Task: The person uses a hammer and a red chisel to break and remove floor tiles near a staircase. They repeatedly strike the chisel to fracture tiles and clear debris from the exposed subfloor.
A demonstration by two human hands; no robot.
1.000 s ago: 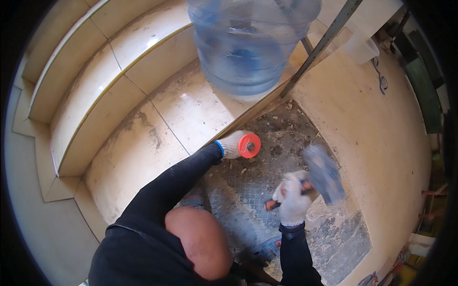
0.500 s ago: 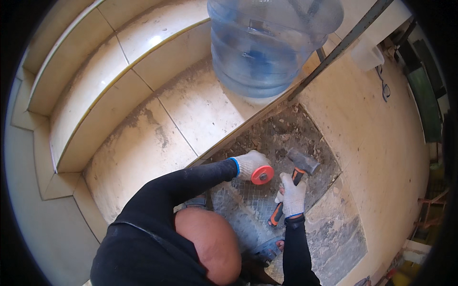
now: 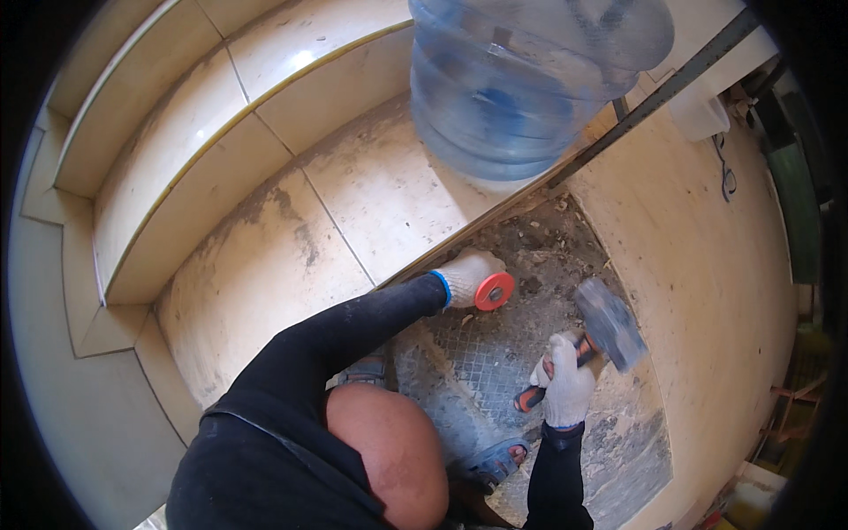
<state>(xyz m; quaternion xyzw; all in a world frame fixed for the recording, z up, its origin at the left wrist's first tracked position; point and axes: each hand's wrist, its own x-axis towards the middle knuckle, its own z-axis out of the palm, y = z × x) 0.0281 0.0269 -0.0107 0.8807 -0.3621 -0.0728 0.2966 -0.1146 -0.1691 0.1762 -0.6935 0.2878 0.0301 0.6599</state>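
Observation:
In a white knit glove with a blue cuff, my left hand [image 3: 466,272] is closed around a chisel [image 3: 495,293]. The chisel's round red hand guard and metal striking end face up; its blade is hidden below. My gloved right hand [image 3: 570,390] grips the black-and-orange handle of a sledgehammer [image 3: 611,325]. The hammer's grey head is blurred and lies to the right of the chisel, apart from it. Beneath both hands is a rough patch of broken floor [image 3: 539,256], with grid-marked mortar [image 3: 481,353] and loose chips.
A large blue water bottle [image 3: 495,106] stands on the tiled step [image 3: 353,212], beside a metal bar [image 3: 662,88]. More curved steps [image 3: 177,168] rise at the left. My sandalled foot [image 3: 502,459] rests by the patch. A white container [image 3: 698,115] is at the far right.
The hammer has swung to the right, away from the chisel, and its head is now tilted and blurred. My left hand keeps hold of the chisel. The whole view has shifted slightly.

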